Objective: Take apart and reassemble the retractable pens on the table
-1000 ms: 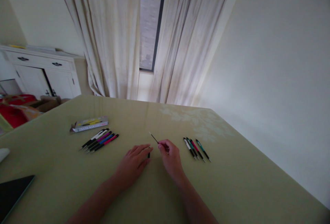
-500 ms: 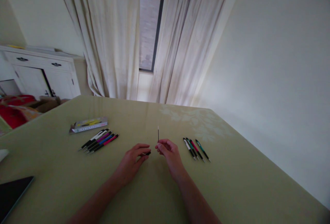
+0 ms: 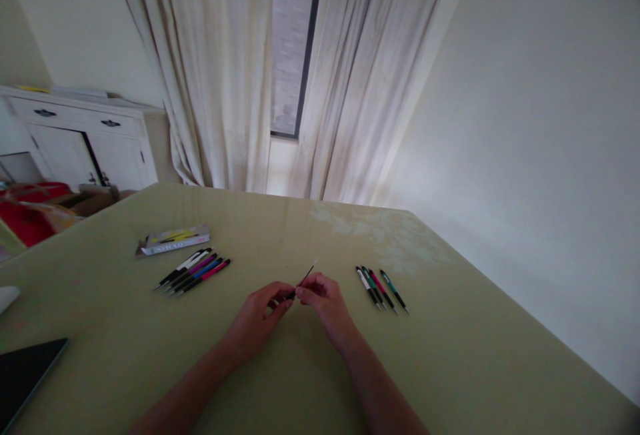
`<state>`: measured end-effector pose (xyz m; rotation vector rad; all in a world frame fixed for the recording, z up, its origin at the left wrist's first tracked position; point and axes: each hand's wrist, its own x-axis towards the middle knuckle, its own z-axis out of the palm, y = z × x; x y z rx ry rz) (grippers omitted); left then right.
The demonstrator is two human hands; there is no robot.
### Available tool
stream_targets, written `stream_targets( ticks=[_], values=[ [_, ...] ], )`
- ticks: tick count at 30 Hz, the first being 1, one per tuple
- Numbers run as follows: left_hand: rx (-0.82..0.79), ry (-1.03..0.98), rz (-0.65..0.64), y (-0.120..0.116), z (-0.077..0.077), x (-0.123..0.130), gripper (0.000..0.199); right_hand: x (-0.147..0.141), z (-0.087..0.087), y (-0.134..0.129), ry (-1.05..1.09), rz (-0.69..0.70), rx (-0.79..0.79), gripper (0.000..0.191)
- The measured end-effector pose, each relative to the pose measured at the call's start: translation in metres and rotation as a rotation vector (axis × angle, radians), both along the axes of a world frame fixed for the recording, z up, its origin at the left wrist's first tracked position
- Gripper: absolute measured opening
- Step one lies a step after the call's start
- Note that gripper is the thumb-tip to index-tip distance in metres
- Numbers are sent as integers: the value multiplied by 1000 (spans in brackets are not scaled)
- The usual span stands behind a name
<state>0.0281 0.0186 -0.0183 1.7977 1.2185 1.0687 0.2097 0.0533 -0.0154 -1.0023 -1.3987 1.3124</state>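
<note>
My right hand (image 3: 324, 298) pinches a thin pen refill (image 3: 309, 271), dark along its length with a pale far end, tilted up to the right. Close against it, my left hand (image 3: 257, 320) is closed on a small black pen part (image 3: 290, 295), mostly hidden by the fingers. The fingertips of both hands meet or nearly meet, and the refill's lower end is at the black part; whether it is inside cannot be made out. Right of my hands lie several pens (image 3: 376, 290) with white, green and red barrels. Further left is another row of pens (image 3: 193, 275).
A flat printed box (image 3: 175, 241) lies behind the left row of pens. A dark flat device (image 3: 30, 378) and a white object (image 3: 7, 297) sit at the table's left edge. The green-covered table (image 3: 450, 355) reaches towards curtains (image 3: 220, 88) and a wall.
My right hand has brought the refill left and down to the black part in my left hand. The refill has gone from upright to tilted right.
</note>
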Motion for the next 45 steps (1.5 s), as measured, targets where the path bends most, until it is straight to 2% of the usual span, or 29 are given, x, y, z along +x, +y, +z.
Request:
stream_targets(
  ticks=[6,8,10,14,17,21,23,26,29,35,45],
  values=[
    [-17,-68,15,1,-3,0,21,4,-2,5,-48,43,19,24],
    [-41,-87,25,1,-4,1,20,10,-2,8,-90,3,59,27],
    [-55,-92,41,2,-5,1,20,20,-4,13,-200,-118,131,27],
    [-39,-102,53,4,-8,0,22,41,-20,24,-561,-486,375,23],
    [-24,-125,63,5,-9,0,26,52,-35,29,-705,-578,484,17],
    [11,-102,63,5,-8,-2,23,54,-40,31,-796,-513,430,2],
    [48,-59,73,6,-7,-3,23,50,-35,29,-758,-451,383,4],
    [113,14,117,7,-5,-7,24,40,-22,25,-588,-291,339,11],
    [146,39,164,9,-6,-10,25,31,-10,18,-508,-170,397,17],
    [162,61,179,9,-8,-11,25,24,-1,9,-555,-126,514,17],
    [190,103,191,12,-11,-15,24,24,-1,9,-538,-118,614,13]
  ],
)
